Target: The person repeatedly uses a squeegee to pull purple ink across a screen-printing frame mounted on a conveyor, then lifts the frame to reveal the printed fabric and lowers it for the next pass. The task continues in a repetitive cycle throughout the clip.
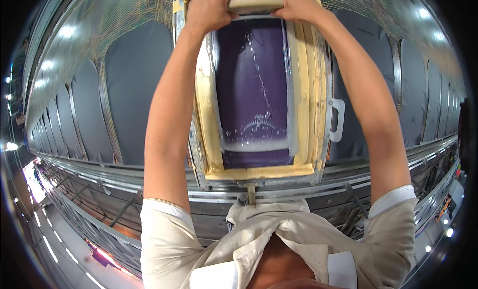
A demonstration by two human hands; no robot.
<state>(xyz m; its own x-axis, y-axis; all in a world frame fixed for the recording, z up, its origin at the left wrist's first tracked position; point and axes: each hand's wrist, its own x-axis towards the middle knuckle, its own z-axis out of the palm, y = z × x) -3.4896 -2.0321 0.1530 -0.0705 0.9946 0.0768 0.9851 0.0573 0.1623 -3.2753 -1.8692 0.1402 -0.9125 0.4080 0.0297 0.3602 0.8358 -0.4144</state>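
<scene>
Both my arms reach out to the far end of a screen-printing frame (259, 173), whose edges are covered in yellowish tape. My left hand (208, 12) wraps round the left end of a pale squeegee handle (255, 4), and my right hand (299, 6) grips its right end. Below the handle lies the frame's dark purple mesh (251, 74). Whitish, glossy ink streaks run down its middle, and a small curved design shows near its close end. The squeegee's blade is hard to make out.
Dark grey cloth pieces (137, 89) lie in a long row on boards to the left, and more dark pieces (363, 65) to the right. A white handle (337, 120) sticks out from the frame's right side. Metal rails (124, 182) run along the table's near edge.
</scene>
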